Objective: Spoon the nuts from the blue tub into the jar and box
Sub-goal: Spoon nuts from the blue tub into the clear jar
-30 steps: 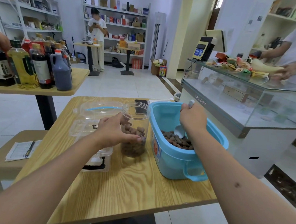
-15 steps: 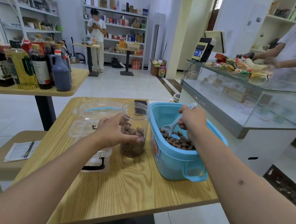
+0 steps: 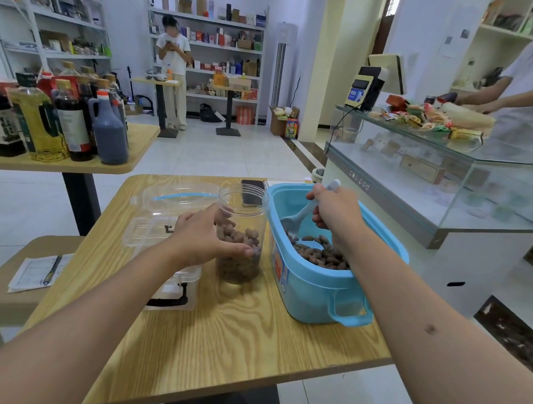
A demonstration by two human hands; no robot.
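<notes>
A blue tub (image 3: 319, 287) stands on the right of the wooden table (image 3: 218, 334), with brown nuts (image 3: 318, 252) on its bottom. My right hand (image 3: 337, 213) grips a pale grey spoon (image 3: 295, 218) inside the tub; the spoon's bowl is at the left end of the nuts. Left of the tub stands a clear jar (image 3: 241, 231), about half full of nuts. My left hand (image 3: 206, 235) holds the jar by its side. A clear plastic box (image 3: 166, 223) with an open lid lies left of the jar, partly hidden by my left arm.
A dark phone (image 3: 252, 192) lies behind the jar. Several sauce and oil bottles (image 3: 59, 118) crowd a second table at the left. A glass counter (image 3: 450, 170) runs along the right, with a person behind it. Another person stands by the far shelves. A stool holding papers (image 3: 38, 272) sits low left.
My right hand has tipped the spoon from upright to slanting left, and its bowl has slid to the left end of the nuts. My left hand has kept its hold on the jar.
</notes>
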